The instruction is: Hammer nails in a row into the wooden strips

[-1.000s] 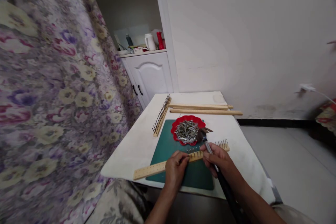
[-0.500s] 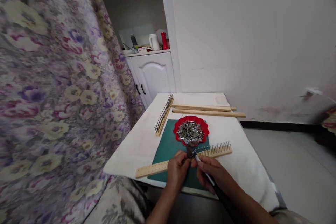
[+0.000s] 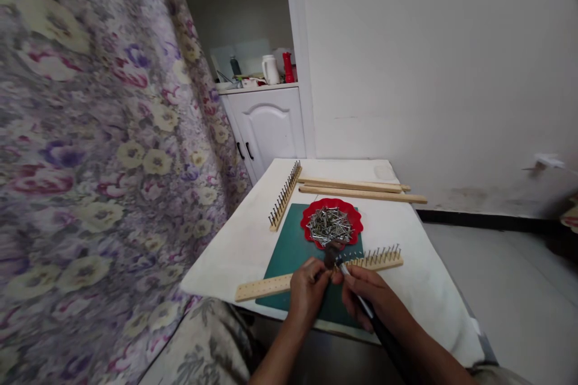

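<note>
My right hand (image 3: 371, 293) is wrapped round a hammer (image 3: 360, 301), whose dark head is over the wooden strip (image 3: 263, 287). My left hand (image 3: 307, 290) has its fingers pinched together at the middle of that strip, close to the hammer head; what they hold, if anything, is hidden. Rows of small holes mark the strip's left part, while several nails (image 3: 383, 254) stand upright in its right part. Under the strip lies a green cutting mat (image 3: 280, 255). A red scalloped dish (image 3: 357, 221) full of loose nails (image 3: 329, 225) sits just beyond my hands.
Another wooden strip (image 3: 280, 212) with a row of upright nails lies at the back left of the white-covered table (image 3: 226, 258). Several plain wooden bars (image 3: 361, 194) lie along the back. A floral curtain (image 3: 112, 192) hangs on the left; a white cabinet (image 3: 273, 123) stands behind.
The whole view has shifted slightly, so everything appears a little farther right. Both hands and the hammer keep nearly the same place over the strip.
</note>
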{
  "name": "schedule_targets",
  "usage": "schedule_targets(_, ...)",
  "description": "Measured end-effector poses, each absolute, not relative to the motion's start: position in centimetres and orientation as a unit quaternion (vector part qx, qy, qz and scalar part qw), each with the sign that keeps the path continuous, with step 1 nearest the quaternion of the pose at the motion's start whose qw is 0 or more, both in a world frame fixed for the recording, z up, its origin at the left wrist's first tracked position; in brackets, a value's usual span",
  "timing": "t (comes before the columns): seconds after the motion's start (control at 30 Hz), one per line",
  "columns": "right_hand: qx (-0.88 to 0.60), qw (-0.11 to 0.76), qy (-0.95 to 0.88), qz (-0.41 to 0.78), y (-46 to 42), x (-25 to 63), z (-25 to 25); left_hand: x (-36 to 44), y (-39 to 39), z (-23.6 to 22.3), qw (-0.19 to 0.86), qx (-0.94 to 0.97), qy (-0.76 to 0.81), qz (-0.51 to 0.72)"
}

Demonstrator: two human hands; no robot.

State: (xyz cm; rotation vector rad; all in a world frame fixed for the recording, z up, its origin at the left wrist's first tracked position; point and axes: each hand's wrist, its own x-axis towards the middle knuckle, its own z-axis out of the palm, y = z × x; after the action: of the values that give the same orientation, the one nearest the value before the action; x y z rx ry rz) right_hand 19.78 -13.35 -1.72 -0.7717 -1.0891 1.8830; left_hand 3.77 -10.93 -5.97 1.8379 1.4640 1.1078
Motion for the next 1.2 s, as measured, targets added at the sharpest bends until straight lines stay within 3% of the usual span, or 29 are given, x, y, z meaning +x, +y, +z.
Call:
schedule_targets(0.47, -0.307, 0.395, -0.43, 0.752, -13.4, 19.8, -1.6, 3.7, -10.9, -6.1, 0.261, 0.683, 0.546, 0.409)
schedule_targets(0.7, -0.311, 0.465, -0.419, 0.715, -13.1, 21.8, -0.6, 3.0, -10.9, -5.5, 0.256, 0.701, 0.527, 0.406)
schedule_targets(0.97, -0.275, 0.545, -0.382, 0.694, -12.7, 24.2, 0.7, -2.1, -11.5, -4.7, 0.13, 0.76, 0.571, 0.281)
schedule_targets(1.2, -0.27, 0.545, -0.388, 0.692, -12.7, 24.5, 0.5, -2.3, -12.0, -5.0, 0.122, 0.764, 0.589, 0.231)
